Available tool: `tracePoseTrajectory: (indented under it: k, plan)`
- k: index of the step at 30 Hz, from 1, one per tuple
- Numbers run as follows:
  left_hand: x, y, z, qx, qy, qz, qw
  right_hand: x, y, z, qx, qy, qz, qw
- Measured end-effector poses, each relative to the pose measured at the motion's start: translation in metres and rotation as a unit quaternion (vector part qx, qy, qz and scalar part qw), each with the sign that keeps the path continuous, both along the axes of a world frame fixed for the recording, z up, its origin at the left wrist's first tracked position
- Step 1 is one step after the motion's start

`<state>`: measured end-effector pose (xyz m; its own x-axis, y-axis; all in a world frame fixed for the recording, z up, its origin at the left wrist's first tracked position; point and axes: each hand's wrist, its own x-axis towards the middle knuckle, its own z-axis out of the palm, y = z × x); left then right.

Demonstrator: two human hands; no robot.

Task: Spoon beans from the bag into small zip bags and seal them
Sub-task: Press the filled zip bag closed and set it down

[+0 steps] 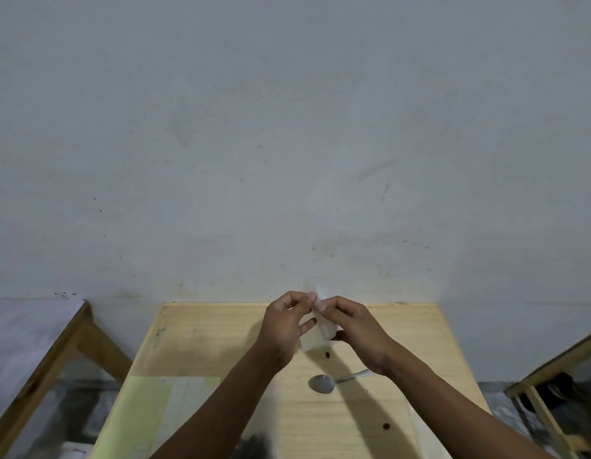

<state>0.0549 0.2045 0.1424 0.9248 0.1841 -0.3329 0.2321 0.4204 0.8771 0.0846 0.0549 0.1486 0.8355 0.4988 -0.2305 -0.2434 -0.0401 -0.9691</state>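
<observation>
Above the far half of the wooden table [204,342], my left hand [284,326] and my right hand [353,326] both pinch the top edge of a small clear zip bag [315,339], which hangs tilted between them. A metal spoon [324,383] lies on the table just in front of my hands, bowl to the left, handle partly under my right wrist. One dark bean [327,354] rests on the wood below the bag, and another bean [385,426] lies nearer to me. A dark blurred shape [254,442] sits at the bottom edge, perhaps the bean bag.
A pale yellow-green sheet [148,412] with clear plastic over it covers the table's near left. Wooden frames stand to the left [55,359] and right [552,369] of the table. A grey wall [287,144] rises directly behind the table.
</observation>
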Motion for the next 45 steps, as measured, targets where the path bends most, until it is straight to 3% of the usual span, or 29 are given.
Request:
tracePoseTrajectory:
  k: [4, 7, 10, 14, 17, 22, 26, 30, 33, 36, 39, 43, 45]
  plan:
    - [0.004, 0.001, -0.005, 0.035, 0.017, 0.025, 0.999, 0.006, -0.002, -0.006, 0.002, 0.03, -0.014, 0.999]
    - [0.006, -0.002, -0.006, 0.078, 0.051, 0.037, 0.995, 0.008, -0.002, -0.013, -0.095, -0.08, -0.028, 0.992]
    - [0.007, -0.007, -0.007, 0.083, 0.089, 0.05, 0.991, 0.008, 0.004, -0.019, -0.202, -0.183, -0.028, 0.962]
    - [0.004, -0.011, -0.009, 0.103, 0.098, 0.056, 0.988, 0.009, 0.006, -0.023, -0.262, -0.188, -0.012, 0.947]
    - [-0.001, -0.007, -0.013, 0.145, 0.108, 0.04, 0.983, 0.011, 0.0, -0.029, -0.252, -0.146, -0.004, 0.957]
    - [-0.008, -0.007, -0.015, 0.347, 0.101, -0.043, 0.931, 0.011, -0.003, -0.038, -0.299, -0.19, -0.01, 0.935]
    - [-0.006, -0.006, -0.01, 0.403, 0.125, -0.094, 0.902, 0.013, -0.002, -0.039, -0.343, -0.238, -0.014, 0.908]
    - [-0.008, 0.0, -0.013, 0.439, 0.145, -0.144, 0.875, 0.02, -0.011, -0.037, -0.326, -0.21, -0.047, 0.92]
    - [-0.01, 0.003, -0.028, 0.526, 0.045, -0.111, 0.842, 0.019, -0.013, -0.035, -0.31, -0.218, -0.004, 0.925]
    - [-0.013, 0.007, -0.036, 0.529, -0.081, -0.143, 0.832, 0.017, -0.015, -0.032, -0.283, -0.227, 0.029, 0.931]
    - [-0.015, 0.01, -0.035, 0.521, -0.028, -0.172, 0.836, 0.017, -0.017, -0.03, -0.266, -0.229, 0.025, 0.936]
    - [-0.009, 0.008, -0.026, 0.537, 0.085, -0.265, 0.796, 0.012, -0.011, -0.034, -0.298, -0.283, -0.049, 0.91]
    - [-0.006, 0.006, -0.021, 0.55, 0.094, -0.274, 0.783, 0.01, -0.008, -0.038, -0.299, -0.289, -0.081, 0.906]
